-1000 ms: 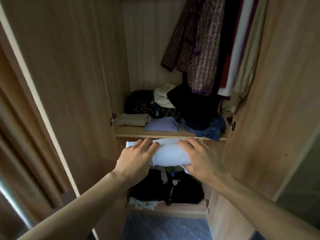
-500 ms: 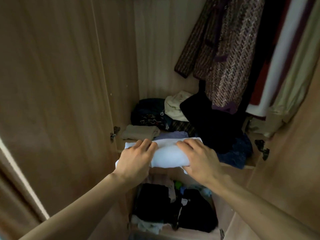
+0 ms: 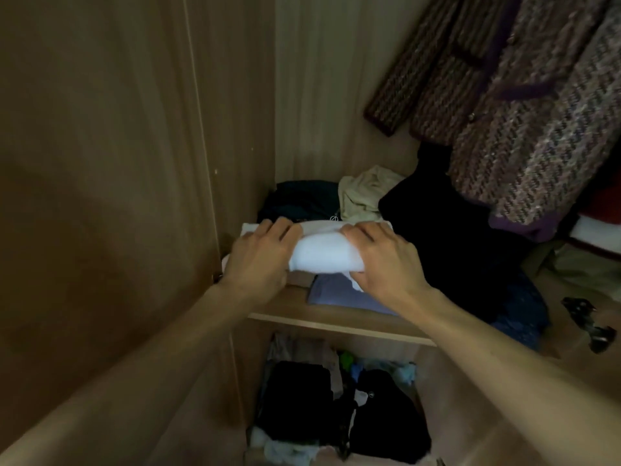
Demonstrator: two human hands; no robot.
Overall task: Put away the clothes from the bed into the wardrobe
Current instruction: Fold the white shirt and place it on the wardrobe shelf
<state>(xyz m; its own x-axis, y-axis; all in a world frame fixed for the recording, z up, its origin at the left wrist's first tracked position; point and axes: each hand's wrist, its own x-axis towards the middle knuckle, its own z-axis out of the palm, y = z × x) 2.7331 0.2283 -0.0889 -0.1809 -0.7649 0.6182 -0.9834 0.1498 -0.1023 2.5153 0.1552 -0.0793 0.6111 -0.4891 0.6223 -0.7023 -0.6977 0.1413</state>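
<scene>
We see a bare left hand (image 3: 258,260) and left forearm (image 3: 151,368), a bare right hand (image 3: 386,264) and right forearm (image 3: 504,368), uncovered throughout.

Both bare forearms stretched forward, converging from the lower corners, left hand (image 3: 260,260) and right hand (image 3: 386,264) level and near each other, backs up, fingers curled over either end of a white folded garment (image 3: 319,255)

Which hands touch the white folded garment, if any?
Touching, both. Head view: left hand and right hand curl fingers over the ends of the white folded garment.
</scene>
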